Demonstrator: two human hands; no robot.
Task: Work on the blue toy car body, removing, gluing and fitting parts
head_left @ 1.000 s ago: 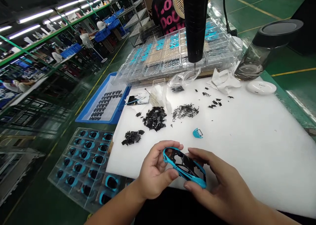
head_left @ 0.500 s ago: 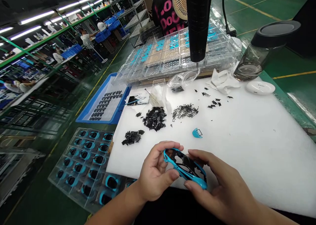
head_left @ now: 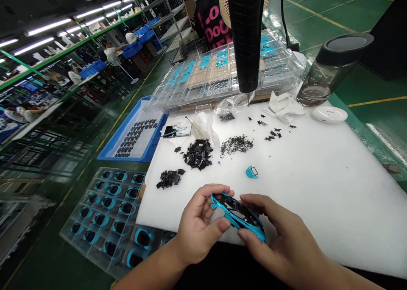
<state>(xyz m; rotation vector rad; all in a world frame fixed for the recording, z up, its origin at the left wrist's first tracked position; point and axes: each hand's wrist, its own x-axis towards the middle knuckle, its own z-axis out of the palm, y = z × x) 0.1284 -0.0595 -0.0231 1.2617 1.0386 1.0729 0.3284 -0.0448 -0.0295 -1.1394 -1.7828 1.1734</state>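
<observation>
Near the front edge of the white work surface, a blue and black shell [head_left: 243,218] is held tilted between both hands. My left hand [head_left: 202,224] grips its left end, thumb below and fingers above. Around its right end are the thumb and fingers of my right hand [head_left: 282,235]. A small blue piece with a black frame [head_left: 252,172] lies just beyond the hands. Farther back are a heap of tiny black parts [head_left: 237,145], a pile of black pieces [head_left: 199,154] and a smaller pile [head_left: 170,178].
A black electric screwdriver [head_left: 247,48] hangs over the back of the white mat [head_left: 333,188]. Behind it stand clear trays [head_left: 219,76]. A blue tray [head_left: 108,154] and a compartment tray of blue shells [head_left: 104,216] are left; a bottle [head_left: 330,69] and white case [head_left: 330,114] right.
The shell has tilted slightly in my hands, with both hands still on it. The view has shifted a little, so the screwdriver appears lower and farther left.
</observation>
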